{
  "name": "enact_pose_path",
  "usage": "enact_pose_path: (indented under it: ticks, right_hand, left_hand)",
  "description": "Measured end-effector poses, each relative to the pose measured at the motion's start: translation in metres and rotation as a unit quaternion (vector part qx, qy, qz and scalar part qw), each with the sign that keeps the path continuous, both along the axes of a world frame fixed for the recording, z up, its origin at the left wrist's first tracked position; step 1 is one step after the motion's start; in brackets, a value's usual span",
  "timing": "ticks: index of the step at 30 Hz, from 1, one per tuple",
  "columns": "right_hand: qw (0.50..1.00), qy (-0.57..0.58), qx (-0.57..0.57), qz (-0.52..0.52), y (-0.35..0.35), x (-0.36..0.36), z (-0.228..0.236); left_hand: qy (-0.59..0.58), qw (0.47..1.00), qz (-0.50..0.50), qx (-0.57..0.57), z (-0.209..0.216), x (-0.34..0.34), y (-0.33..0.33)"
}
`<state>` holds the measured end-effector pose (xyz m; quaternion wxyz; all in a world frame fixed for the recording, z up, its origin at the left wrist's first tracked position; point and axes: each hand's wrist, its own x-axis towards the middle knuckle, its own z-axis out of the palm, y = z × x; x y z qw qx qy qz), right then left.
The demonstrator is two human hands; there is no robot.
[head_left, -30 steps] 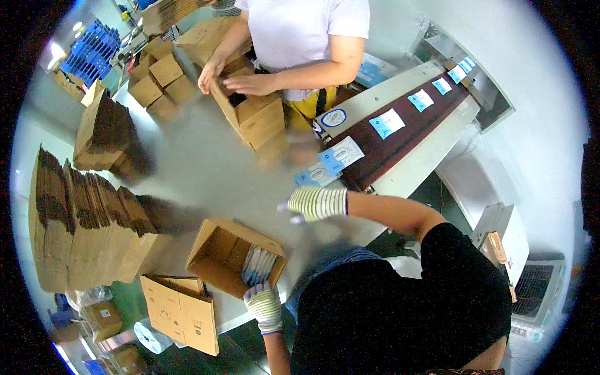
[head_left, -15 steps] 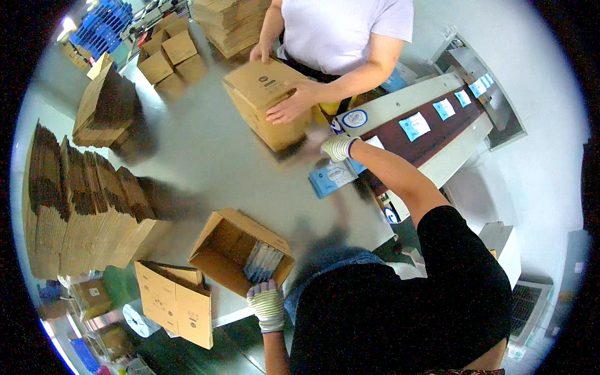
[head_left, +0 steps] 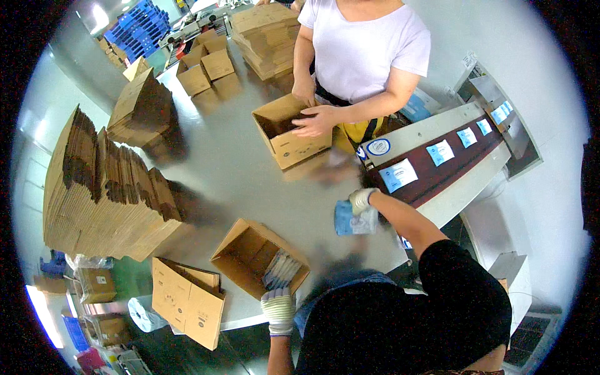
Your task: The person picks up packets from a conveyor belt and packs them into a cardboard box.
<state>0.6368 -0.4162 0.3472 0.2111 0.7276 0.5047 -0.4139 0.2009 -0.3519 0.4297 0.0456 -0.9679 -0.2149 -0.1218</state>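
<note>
Now, fingers (head_left: 275, 292) clamped, the left hand (head_left: 279, 311) held the box (head_left: 250, 244) at five o'clock, the right hand (head_left: 360, 201) a packet (head_left: 343, 219) toward two.

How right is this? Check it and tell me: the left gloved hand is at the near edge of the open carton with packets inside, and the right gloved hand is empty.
One error: the right gloved hand holds a blue-and-white packet, as the head view shows. The left gloved hand is at the near edge of the open carton with packets inside.
</note>
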Motion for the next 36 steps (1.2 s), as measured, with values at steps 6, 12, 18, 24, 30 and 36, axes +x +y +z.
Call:
enact_pose_path:
  ticks: [6,12,18,24,30,36]
  right_hand:
    - [0.955,-0.050,0.285,0.059,-0.073,-0.129,0.022]
    - [0.914,0.188,0.262,-0.245,-0.066,-0.153,0.092]
    - [0.703,0.402,0.587,0.019,0.007,-0.195,0.207]
    - [0.823,-0.083,0.531,0.184,0.083,-0.268,0.146]
    - [0.872,-0.051,0.421,0.245,0.063,-0.281,0.089]
    - [0.861,0.146,0.462,0.154,0.004,-0.244,0.166]
  left_hand:
    - [0.043,0.999,-0.001,-0.002,0.014,0.004,-0.010]
    - [0.018,0.999,-0.023,0.024,0.007,-0.002,-0.015]
    - [0.042,0.998,-0.011,0.046,0.004,0.002,-0.024]
    - [0.075,0.996,-0.012,0.044,0.008,0.006,-0.043]
    - [0.069,0.997,0.015,0.034,0.013,-0.006,-0.048]
    - [0.083,0.995,0.031,0.037,0.004,-0.004,-0.037]
